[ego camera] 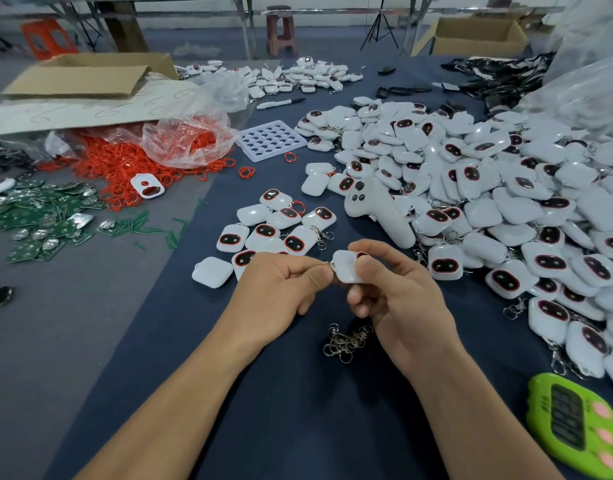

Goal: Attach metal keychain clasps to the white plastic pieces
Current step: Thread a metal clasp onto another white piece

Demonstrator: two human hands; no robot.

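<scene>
My right hand (398,299) grips a white plastic piece (345,270) above the dark blue table mat (284,403), thumb over its top. My left hand (284,285) pinches a small metal clasp (327,265) against the piece's left corner. A loose heap of metal clasps (345,342) lies on the mat just below my hands. A small group of white pieces (274,230) sits behind my left hand, and a large pile of white pieces (488,202) fills the right side.
A white controller-shaped object (377,209) lies at the big pile's edge. Red rings (132,168) spill from a plastic bag at the left, beside green circuit boards (45,220). A white holed tray (270,140) sits mid-table; a green timer (578,424) lies at the bottom right.
</scene>
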